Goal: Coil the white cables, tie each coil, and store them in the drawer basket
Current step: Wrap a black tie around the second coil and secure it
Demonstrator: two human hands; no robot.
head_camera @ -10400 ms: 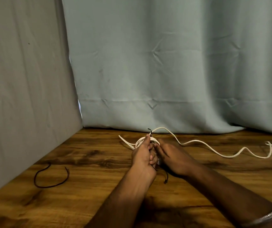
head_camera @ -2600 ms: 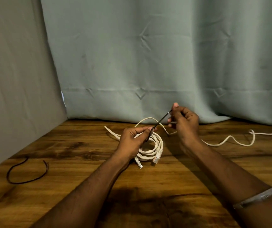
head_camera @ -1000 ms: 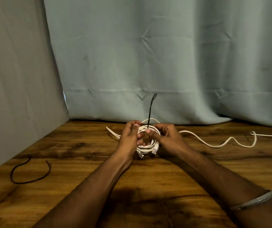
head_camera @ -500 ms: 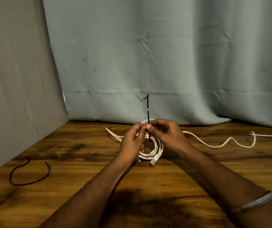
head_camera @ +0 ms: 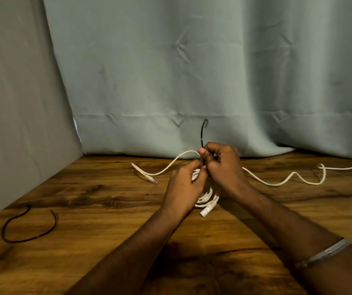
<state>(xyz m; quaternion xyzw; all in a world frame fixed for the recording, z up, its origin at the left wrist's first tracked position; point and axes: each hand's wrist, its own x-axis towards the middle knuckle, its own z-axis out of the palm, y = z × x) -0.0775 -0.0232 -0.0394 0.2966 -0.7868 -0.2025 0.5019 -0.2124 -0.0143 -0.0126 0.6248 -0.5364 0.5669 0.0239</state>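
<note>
- Coiled white cable [head_camera: 206, 196]: centre of frame, on the wooden table [head_camera: 107, 220], mostly hidden behind both hands; one plug end [head_camera: 205, 212] sticks out at its lower edge. Judged light, springy, likely to unwind if let go; best held across all the loops at one spot.
- Black tie [head_camera: 202, 133]: thin, stands up curled above the hands at centre. Judged stiff enough to keep a twist; best taken close to the coil.
- Left hand [head_camera: 183, 188]: fingers curled, grasping the coil's upper part.
- Right hand [head_camera: 222, 167]: fingers curled, pinching the tie just above the coil.
- Loose white cable [head_camera: 277, 183]: uncoiled, trailing from centre left to the right edge. Judged limp, light.
- Spare black tie [head_camera: 21, 228]: lower left, well apart.
- Drawer basket: not in view.
</note>
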